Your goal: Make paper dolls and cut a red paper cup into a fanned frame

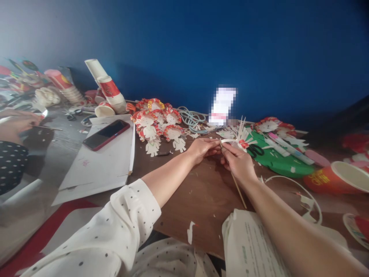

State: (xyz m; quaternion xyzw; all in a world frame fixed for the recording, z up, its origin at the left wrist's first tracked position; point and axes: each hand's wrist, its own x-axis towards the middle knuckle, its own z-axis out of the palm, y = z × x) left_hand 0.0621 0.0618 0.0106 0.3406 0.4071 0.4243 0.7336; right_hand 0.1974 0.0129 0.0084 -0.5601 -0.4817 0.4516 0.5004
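Both of my hands meet over the brown table (pixel 184 192). My left hand (pixel 205 149) is closed, its fingertips pinching the end of a narrow white paper strip (pixel 228 141). Pressed close beside it, my right hand (pixel 238 159) is closed around a thin wooden stick (pixel 238 190), which slants down toward me below the fingers. Just past the right hand, fringed white paper (pixel 241 132) with a red piece (pixel 243 144) fans upward; whether it is joined to the stick is hidden by my fingers.
Paper lion-like cutouts (pixel 150 119) lie at the back beside a coiled cable (pixel 191 119). A phone (pixel 106 134) rests on white sheets (pixel 95 169). Paper cups (pixel 111 92) stand back left; a large paper cup (pixel 331 179) lies right, near green material (pixel 276 154). A co-worker's hand (pixel 17 123) is far left.
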